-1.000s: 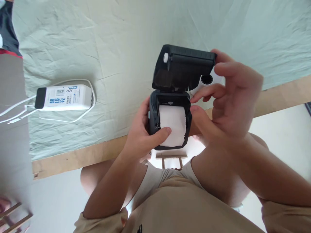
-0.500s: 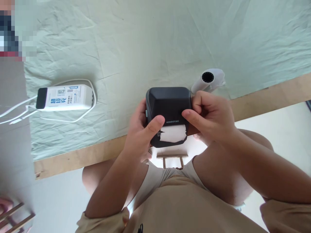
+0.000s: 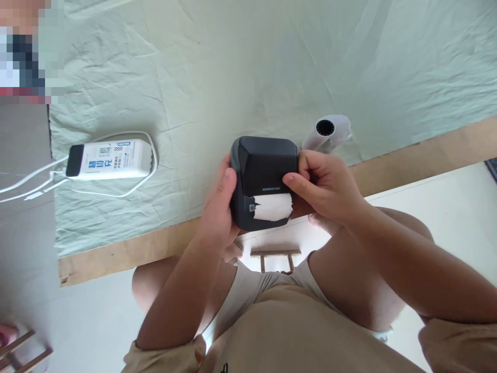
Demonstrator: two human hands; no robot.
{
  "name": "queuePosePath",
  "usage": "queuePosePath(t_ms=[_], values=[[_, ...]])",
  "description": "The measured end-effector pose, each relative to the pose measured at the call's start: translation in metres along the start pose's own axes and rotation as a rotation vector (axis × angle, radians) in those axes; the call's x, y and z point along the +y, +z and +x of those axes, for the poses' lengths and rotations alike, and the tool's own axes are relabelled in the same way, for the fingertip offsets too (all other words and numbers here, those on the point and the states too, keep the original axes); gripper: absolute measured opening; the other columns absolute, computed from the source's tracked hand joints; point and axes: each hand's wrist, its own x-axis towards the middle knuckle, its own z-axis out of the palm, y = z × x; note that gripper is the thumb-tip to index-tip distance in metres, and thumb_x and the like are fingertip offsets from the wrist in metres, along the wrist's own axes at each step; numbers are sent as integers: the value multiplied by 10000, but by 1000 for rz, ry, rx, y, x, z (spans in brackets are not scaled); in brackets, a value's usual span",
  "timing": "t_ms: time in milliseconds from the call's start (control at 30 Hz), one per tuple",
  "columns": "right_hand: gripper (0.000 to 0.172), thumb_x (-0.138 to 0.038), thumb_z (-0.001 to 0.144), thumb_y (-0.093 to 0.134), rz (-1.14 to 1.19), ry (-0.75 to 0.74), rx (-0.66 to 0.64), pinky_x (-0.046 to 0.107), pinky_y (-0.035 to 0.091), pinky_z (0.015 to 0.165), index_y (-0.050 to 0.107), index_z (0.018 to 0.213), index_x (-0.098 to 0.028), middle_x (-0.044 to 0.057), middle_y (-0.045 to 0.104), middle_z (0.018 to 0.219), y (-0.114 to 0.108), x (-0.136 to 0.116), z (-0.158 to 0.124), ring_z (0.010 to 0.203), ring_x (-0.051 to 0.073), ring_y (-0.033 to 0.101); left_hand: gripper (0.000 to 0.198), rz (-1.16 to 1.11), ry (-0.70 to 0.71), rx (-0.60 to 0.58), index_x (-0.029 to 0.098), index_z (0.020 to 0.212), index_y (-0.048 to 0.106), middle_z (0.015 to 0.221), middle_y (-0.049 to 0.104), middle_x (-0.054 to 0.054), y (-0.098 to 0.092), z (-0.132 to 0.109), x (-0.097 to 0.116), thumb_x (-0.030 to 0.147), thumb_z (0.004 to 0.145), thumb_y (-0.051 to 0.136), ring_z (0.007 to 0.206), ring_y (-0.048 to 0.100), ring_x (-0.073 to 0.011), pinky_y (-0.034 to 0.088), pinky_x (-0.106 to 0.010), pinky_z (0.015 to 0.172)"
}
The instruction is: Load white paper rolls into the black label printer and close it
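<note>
A small black thermal printer [image 3: 264, 171] is held above the table's near edge, its lid closed. A strip of white paper [image 3: 274, 206] sticks out of its front slot. My left hand [image 3: 217, 207] wraps the printer's left side, thumb up along the edge. My right hand [image 3: 324, 184] grips the right side, with the thumb pressing on the lid just above the paper.
A white power bank [image 3: 111, 159] with white cables [image 3: 27, 178] lies on the pale green cloth [image 3: 233, 67] to the left. A white paper roll [image 3: 328, 129] lies behind my right hand. The wooden table edge [image 3: 128, 254] runs below. A grey box [image 3: 23, 207] stands at far left.
The printer's lid was open one second ago with the roll showing; it is closed now. My right hand came down from the lid to the printer's right side.
</note>
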Motion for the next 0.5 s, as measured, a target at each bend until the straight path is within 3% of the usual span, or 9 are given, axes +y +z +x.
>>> queuePosePath(t_ms=[100,233,367,500], values=[[427,-338,924,699,20,-45,-10,207,218,429,350,699,-240,-91,342,559,0,1,1,490,55,274,288,-31,-12,84,258,1003,756,1031,823,-18,5,3,-1,537,977,688,1130,779,-243,643,-315,889],[439,-315,841,789,68,-34,-82,185,271,424,364,751,-249,-106,383,587,-3,-1,1,488,47,307,375,-40,-83,163,227,899,733,815,783,-20,10,3,3,600,922,724,891,804,-255,655,-366,759],[471,-231,801,813,61,-39,-120,167,303,403,343,792,-260,-125,439,571,-9,-5,-1,449,45,387,332,-36,-46,184,222,848,748,667,695,28,9,0,6,548,887,796,638,712,-160,584,-267,583],[479,-175,781,856,-167,-277,-18,164,235,387,382,779,-240,-140,478,545,-12,-12,-1,416,19,403,281,-16,-88,200,223,827,760,638,673,40,7,-2,6,489,850,847,563,640,-128,516,-228,489]])
